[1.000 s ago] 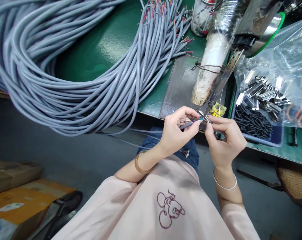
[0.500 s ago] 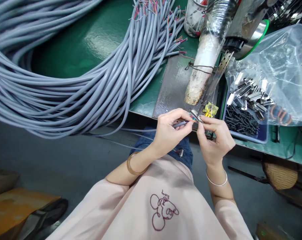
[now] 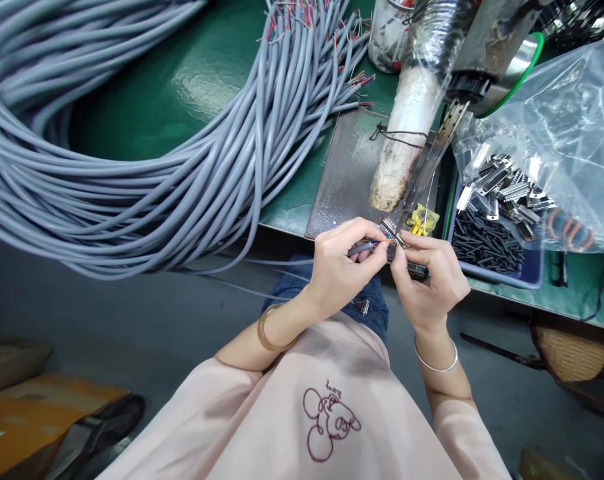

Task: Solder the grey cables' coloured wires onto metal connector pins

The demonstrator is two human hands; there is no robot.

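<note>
My left hand [image 3: 343, 267] pinches the stripped end of a grey cable [image 3: 361, 249] between thumb and fingers. Thin coloured wires fan out of it toward a metal multi-pin connector [image 3: 392, 230] at the front edge of a dark plate [image 3: 345, 160]. From the other side, my right hand [image 3: 429, 280] is closed with thumb and fingertips at the connector's near end. Just above the connector a slotted metal tool [image 3: 435, 157] points down, its tip close to the pins. My fingertips partly hide the wire ends.
A thick bundle of grey cables [image 3: 182, 180] covers the bench's left side. A wrapped white tube [image 3: 399, 147] slants over the plate. At right stands a blue tray [image 3: 532, 270] with black sleeves [image 3: 487, 243], metal connectors [image 3: 512, 187] and a plastic bag [image 3: 572, 120]. Yellow pieces [image 3: 422, 220] lie nearby.
Both hands stay at the connector, with only slight finger shifts. My right thumb has moved a little left. The view has shifted slightly.
</note>
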